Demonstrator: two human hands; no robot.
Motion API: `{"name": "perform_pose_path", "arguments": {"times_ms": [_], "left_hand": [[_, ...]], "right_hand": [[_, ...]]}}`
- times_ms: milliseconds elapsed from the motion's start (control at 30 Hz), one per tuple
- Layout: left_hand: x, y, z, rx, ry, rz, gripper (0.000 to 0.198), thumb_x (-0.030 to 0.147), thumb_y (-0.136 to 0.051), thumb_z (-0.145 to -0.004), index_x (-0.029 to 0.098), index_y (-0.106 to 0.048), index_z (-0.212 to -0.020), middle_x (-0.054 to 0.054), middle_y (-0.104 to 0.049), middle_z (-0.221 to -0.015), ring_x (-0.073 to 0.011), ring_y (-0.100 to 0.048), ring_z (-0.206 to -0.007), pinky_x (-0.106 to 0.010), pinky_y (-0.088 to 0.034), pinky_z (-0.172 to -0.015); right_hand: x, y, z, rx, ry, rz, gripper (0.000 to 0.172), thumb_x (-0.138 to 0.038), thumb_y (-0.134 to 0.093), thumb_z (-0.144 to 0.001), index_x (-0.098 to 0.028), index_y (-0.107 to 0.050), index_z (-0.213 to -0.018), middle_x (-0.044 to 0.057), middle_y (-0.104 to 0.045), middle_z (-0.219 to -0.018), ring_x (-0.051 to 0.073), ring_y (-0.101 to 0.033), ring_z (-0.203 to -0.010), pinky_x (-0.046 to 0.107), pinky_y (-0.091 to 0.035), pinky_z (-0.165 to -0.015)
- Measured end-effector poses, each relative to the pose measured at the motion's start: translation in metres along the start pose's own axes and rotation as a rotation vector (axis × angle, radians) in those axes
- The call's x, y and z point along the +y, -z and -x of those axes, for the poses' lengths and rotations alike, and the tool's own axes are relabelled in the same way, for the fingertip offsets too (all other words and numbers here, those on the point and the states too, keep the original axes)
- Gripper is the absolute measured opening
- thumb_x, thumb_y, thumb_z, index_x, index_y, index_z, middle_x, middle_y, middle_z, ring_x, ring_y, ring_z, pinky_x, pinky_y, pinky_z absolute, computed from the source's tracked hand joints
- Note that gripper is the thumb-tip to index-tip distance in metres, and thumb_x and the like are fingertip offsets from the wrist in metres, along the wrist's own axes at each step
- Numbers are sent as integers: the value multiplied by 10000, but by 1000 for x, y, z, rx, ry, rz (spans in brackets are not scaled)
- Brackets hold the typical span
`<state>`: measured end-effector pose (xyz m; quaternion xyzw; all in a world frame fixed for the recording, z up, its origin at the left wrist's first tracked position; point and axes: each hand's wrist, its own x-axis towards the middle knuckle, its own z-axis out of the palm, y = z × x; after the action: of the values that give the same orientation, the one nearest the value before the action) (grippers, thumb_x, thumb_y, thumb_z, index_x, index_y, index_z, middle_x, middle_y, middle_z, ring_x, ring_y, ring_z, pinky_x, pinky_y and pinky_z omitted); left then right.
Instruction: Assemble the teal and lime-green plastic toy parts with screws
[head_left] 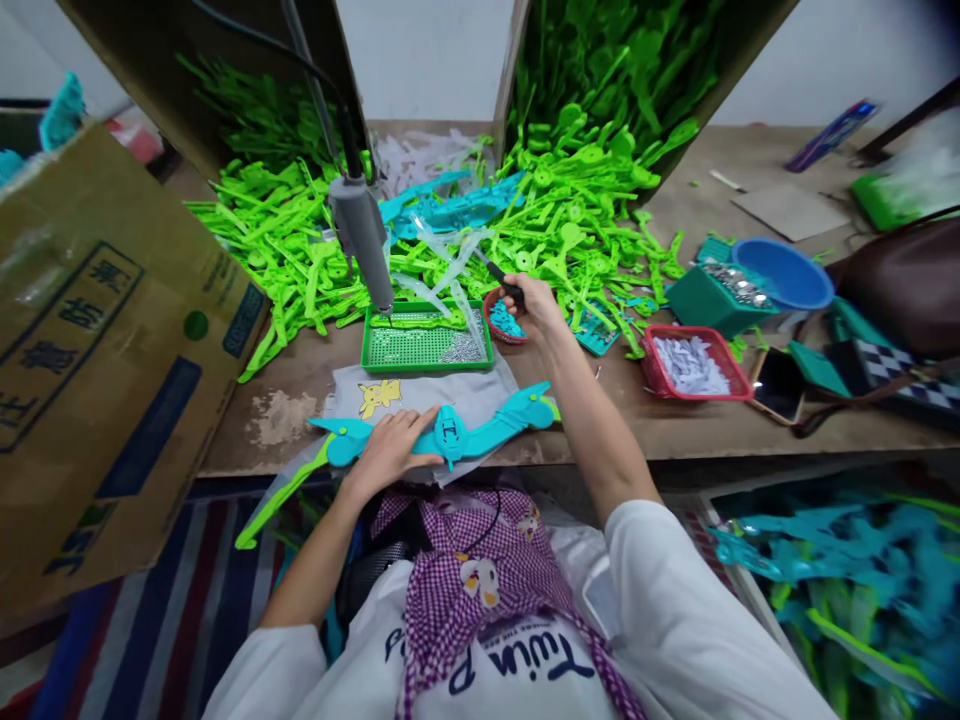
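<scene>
A turquoise toy bow [495, 425] with lime green ends lies across a grey cloth [465, 385] at the table's front edge. My left hand [390, 447] rests over its left half, thumb and fingers on either side of the body. My right hand [531, 300] is raised beyond the bow, closed around a slim black-handled tool [504, 280] that points up and left. Below that tool sits a small red basket [517, 335] of turquoise pieces. Translucent whitish strips [454, 265] lean over a green perforated tray [405, 348], which holds small metal screws [463, 348].
A grey electric screwdriver [361, 235] hangs above the tray. Lime green parts [585, 215] are heaped behind. At right stand a red basket [694, 365] of white pieces, a green box [720, 298] and a blue bowl [784, 272]. A cardboard box [105, 370] stands left.
</scene>
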<state>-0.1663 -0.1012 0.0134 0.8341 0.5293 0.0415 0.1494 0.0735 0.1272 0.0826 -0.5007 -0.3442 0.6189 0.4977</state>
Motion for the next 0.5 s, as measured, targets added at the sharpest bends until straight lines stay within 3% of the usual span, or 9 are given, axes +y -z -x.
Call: {"name": "perform_pose_path", "arguments": {"times_ms": [133,233,300,400,500], "left_hand": [[3,0,-2,2,14,-21,798,596,-620,-915,200,-367,-1560,-110,-657,-1192,-269,-595,-1100,-344,-421,-909],[4,-1,-1,1,-5,-92,821,612,-572,-935,212,-298,-1597,-102,-655,-1172,-257,-605,-1063,-336,-412,-881],[4,-2,0,-15,-35,-164,792,611,-539,-951,255,-279,-1609,-87,-648,-1107,-244,-612,-997,-327,-405,-836],[5,-2,-1,-58,-82,-232,690,597,-501,-974,330,-335,-1588,-81,-626,-1065,-223,-608,-895,-314,-393,-776],[5,-4,-4,-84,-108,-247,642,587,-485,-985,356,-366,-1572,-92,-614,-1070,-216,-601,-856,-304,-396,-759]], "right_hand": [[0,-3,5,-146,-137,-353,194,-224,-473,-977,-188,-496,-788,-32,-601,-654,9,-453,-442,80,-367,-395],[6,-9,17,-239,-165,-391,250,-305,-429,-1000,-212,-440,-769,-85,-467,-550,18,-272,-351,125,-229,-304],[11,-4,34,-235,-93,-342,234,-340,-402,-993,-224,-437,-793,-104,-412,-524,34,-210,-332,160,-186,-287],[16,23,71,-188,91,-168,132,-325,-454,-926,-242,-488,-1022,-99,-516,-623,56,-360,-372,167,-293,-336],[19,65,104,-139,164,110,366,-348,-514,-865,-273,-447,-1217,-83,-581,-745,82,-480,-447,207,-397,-405]]}}
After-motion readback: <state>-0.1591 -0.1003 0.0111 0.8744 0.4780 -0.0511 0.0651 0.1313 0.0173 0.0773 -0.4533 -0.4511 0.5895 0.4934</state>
